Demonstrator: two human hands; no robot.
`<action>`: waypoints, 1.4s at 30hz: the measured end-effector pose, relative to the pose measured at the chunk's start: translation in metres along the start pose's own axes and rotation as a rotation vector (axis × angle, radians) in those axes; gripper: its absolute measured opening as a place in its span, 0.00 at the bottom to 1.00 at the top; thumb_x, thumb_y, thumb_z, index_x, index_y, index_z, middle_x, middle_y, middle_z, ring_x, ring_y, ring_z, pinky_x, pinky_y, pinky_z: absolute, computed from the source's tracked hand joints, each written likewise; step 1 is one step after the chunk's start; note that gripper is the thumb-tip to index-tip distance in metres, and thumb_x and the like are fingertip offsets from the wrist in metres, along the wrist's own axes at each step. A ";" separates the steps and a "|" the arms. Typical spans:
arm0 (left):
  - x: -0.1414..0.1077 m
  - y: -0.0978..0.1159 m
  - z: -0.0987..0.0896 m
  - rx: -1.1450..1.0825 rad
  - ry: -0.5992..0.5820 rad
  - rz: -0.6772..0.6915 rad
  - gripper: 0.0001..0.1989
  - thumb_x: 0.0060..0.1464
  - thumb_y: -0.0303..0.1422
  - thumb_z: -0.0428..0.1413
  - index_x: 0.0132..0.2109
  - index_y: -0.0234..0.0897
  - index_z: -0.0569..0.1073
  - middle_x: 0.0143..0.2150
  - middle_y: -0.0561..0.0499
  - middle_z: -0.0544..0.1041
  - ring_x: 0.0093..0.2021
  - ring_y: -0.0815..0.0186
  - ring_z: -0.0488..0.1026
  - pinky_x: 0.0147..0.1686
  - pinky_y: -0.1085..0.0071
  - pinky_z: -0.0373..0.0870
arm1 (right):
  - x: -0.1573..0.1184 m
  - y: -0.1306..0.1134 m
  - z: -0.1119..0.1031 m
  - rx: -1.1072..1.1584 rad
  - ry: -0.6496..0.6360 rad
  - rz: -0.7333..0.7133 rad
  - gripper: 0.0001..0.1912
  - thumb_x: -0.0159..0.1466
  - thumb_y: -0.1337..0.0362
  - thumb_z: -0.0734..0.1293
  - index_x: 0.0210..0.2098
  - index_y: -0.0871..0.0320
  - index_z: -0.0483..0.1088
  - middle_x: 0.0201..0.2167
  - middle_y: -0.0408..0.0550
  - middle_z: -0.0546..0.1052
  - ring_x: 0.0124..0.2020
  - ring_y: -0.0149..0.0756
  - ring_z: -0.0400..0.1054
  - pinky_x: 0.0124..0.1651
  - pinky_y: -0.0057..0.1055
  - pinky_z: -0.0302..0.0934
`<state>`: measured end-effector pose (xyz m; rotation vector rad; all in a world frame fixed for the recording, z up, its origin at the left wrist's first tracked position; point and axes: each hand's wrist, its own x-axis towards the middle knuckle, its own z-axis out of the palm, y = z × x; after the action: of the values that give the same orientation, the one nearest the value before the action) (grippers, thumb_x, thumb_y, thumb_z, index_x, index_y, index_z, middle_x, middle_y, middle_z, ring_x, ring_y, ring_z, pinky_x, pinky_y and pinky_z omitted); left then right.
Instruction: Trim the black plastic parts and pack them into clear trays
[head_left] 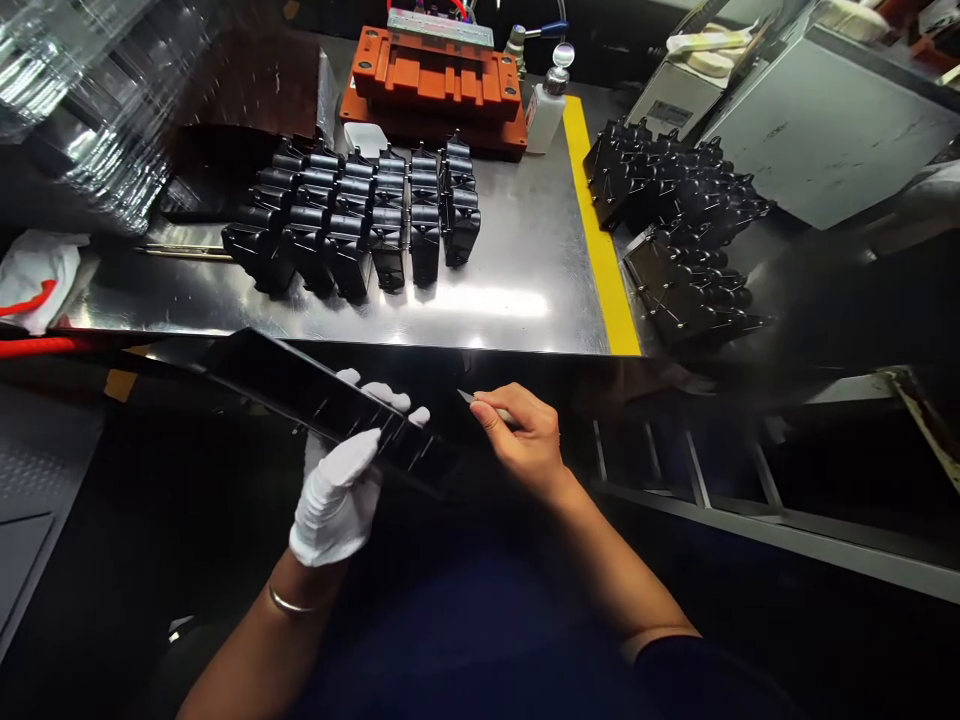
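Note:
My left hand [341, 490], in a white glove, grips a long flat black plastic part [300, 385] with short slots or ribs near its right end. The part tilts down toward the right, in front of the bench edge. Bare and curled, my right hand [525, 430] pinches a small craft knife [466, 397], its pointed blade aimed left. A gap separates the blade from the black part. Most of the knife's handle is hidden inside my fingers.
On the metal bench [525, 240] stand rows of black moulded parts [375, 220]. Right of a yellow tape strip [600, 260] lie more black parts [675, 190]. An orange fixture [439, 85] and a white bottle [545, 115] are behind. Clear plastic bags [90, 110] fill the upper left.

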<state>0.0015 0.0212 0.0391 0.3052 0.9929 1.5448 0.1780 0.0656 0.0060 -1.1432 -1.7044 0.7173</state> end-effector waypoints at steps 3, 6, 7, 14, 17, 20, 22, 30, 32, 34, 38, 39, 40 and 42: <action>0.002 0.003 0.000 0.033 -0.067 -0.208 0.24 0.42 0.36 0.65 0.49 0.43 0.72 0.40 0.51 0.76 0.37 0.60 0.76 0.36 0.60 0.78 | 0.001 -0.002 -0.008 0.032 -0.057 0.017 0.04 0.62 0.66 0.67 0.32 0.56 0.76 0.27 0.46 0.77 0.27 0.32 0.70 0.30 0.29 0.65; 0.011 0.002 0.001 0.124 0.030 -0.240 0.18 0.45 0.39 0.63 0.43 0.40 0.72 0.34 0.52 0.74 0.28 0.67 0.72 0.26 0.70 0.72 | -0.007 -0.012 -0.015 0.126 -0.273 -0.059 0.05 0.63 0.65 0.67 0.35 0.57 0.75 0.26 0.45 0.77 0.24 0.30 0.68 0.27 0.28 0.64; 0.014 0.001 0.001 0.146 0.056 -0.238 0.17 0.46 0.40 0.63 0.42 0.39 0.72 0.34 0.53 0.74 0.27 0.69 0.71 0.26 0.71 0.71 | -0.010 -0.015 -0.017 0.143 -0.333 -0.093 0.05 0.63 0.65 0.67 0.36 0.57 0.75 0.25 0.45 0.76 0.24 0.30 0.68 0.27 0.27 0.64; 0.017 -0.007 -0.006 0.318 -0.039 -0.193 0.15 0.50 0.38 0.61 0.44 0.39 0.71 0.37 0.55 0.71 0.34 0.70 0.69 0.35 0.73 0.69 | -0.013 -0.013 -0.015 0.161 -0.461 -0.169 0.04 0.63 0.67 0.67 0.36 0.58 0.75 0.26 0.47 0.78 0.26 0.31 0.71 0.28 0.28 0.66; 0.013 -0.007 -0.006 0.394 -0.147 -0.197 0.17 0.50 0.38 0.61 0.46 0.38 0.71 0.39 0.52 0.72 0.39 0.65 0.70 0.39 0.70 0.69 | -0.004 -0.008 -0.013 0.156 -0.413 -0.162 0.04 0.63 0.67 0.68 0.33 0.59 0.75 0.26 0.48 0.78 0.26 0.31 0.71 0.28 0.27 0.66; 0.008 -0.006 -0.003 0.405 -0.211 -0.244 0.21 0.49 0.38 0.62 0.49 0.38 0.70 0.45 0.48 0.73 0.44 0.60 0.71 0.43 0.65 0.69 | 0.009 -0.001 -0.013 0.122 -0.343 -0.169 0.04 0.62 0.66 0.68 0.32 0.58 0.75 0.27 0.48 0.79 0.26 0.31 0.71 0.27 0.28 0.65; 0.005 -0.004 -0.003 0.412 -0.245 -0.285 0.24 0.47 0.38 0.63 0.51 0.39 0.70 0.48 0.46 0.73 0.48 0.57 0.70 0.47 0.63 0.68 | 0.020 0.007 -0.013 0.093 -0.292 -0.143 0.05 0.62 0.64 0.68 0.32 0.57 0.76 0.27 0.47 0.79 0.26 0.31 0.71 0.28 0.28 0.65; 0.004 0.010 -0.028 0.502 -0.517 -0.465 0.25 0.47 0.42 0.62 0.53 0.42 0.73 0.46 0.44 0.75 0.47 0.54 0.71 0.44 0.60 0.70 | 0.048 0.014 -0.037 -0.018 -0.198 -0.128 0.05 0.62 0.64 0.68 0.32 0.56 0.77 0.27 0.46 0.79 0.26 0.32 0.71 0.29 0.29 0.63; 0.005 0.015 -0.032 0.454 -0.527 -0.511 0.23 0.48 0.44 0.60 0.51 0.41 0.75 0.41 0.44 0.77 0.41 0.55 0.73 0.39 0.62 0.72 | 0.047 0.006 -0.047 -0.015 -0.343 -0.210 0.05 0.62 0.64 0.68 0.34 0.56 0.77 0.27 0.46 0.78 0.26 0.31 0.71 0.28 0.28 0.63; 0.004 0.019 -0.033 0.427 -0.524 -0.552 0.23 0.47 0.46 0.61 0.49 0.41 0.76 0.35 0.44 0.77 0.35 0.57 0.74 0.35 0.62 0.73 | 0.049 -0.001 -0.055 -0.047 -0.503 -0.256 0.07 0.63 0.62 0.67 0.36 0.55 0.77 0.27 0.46 0.77 0.26 0.31 0.70 0.28 0.27 0.63; 0.005 0.023 -0.033 0.410 -0.547 -0.576 0.22 0.45 0.44 0.63 0.48 0.42 0.77 0.39 0.42 0.78 0.39 0.55 0.75 0.39 0.61 0.73 | 0.058 -0.009 -0.066 -0.123 -0.747 -0.258 0.10 0.65 0.59 0.65 0.36 0.56 0.77 0.27 0.47 0.77 0.27 0.31 0.70 0.29 0.27 0.62; 0.006 0.024 -0.033 0.419 -0.557 -0.575 0.22 0.45 0.43 0.63 0.47 0.41 0.78 0.42 0.42 0.78 0.42 0.54 0.75 0.42 0.60 0.73 | 0.061 -0.010 -0.068 -0.128 -0.790 -0.265 0.10 0.65 0.59 0.65 0.36 0.56 0.77 0.27 0.47 0.77 0.26 0.31 0.70 0.28 0.27 0.62; 0.008 0.025 -0.034 0.430 -0.574 -0.577 0.22 0.45 0.43 0.63 0.47 0.41 0.78 0.44 0.42 0.78 0.45 0.53 0.75 0.45 0.60 0.72 | 0.064 -0.011 -0.069 -0.134 -0.828 -0.274 0.10 0.65 0.59 0.65 0.36 0.57 0.77 0.27 0.47 0.76 0.26 0.31 0.69 0.28 0.27 0.62; 0.010 0.025 -0.036 0.458 -0.611 -0.589 0.22 0.45 0.43 0.63 0.48 0.42 0.78 0.46 0.43 0.78 0.48 0.52 0.74 0.49 0.58 0.70 | 0.069 -0.013 -0.070 -0.150 -0.882 -0.299 0.11 0.65 0.58 0.66 0.36 0.56 0.78 0.26 0.46 0.76 0.26 0.31 0.69 0.28 0.27 0.61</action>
<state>-0.0428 0.0177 0.0328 0.6884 0.8267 0.6141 0.2279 0.1215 0.0702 -0.6521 -2.6297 0.9916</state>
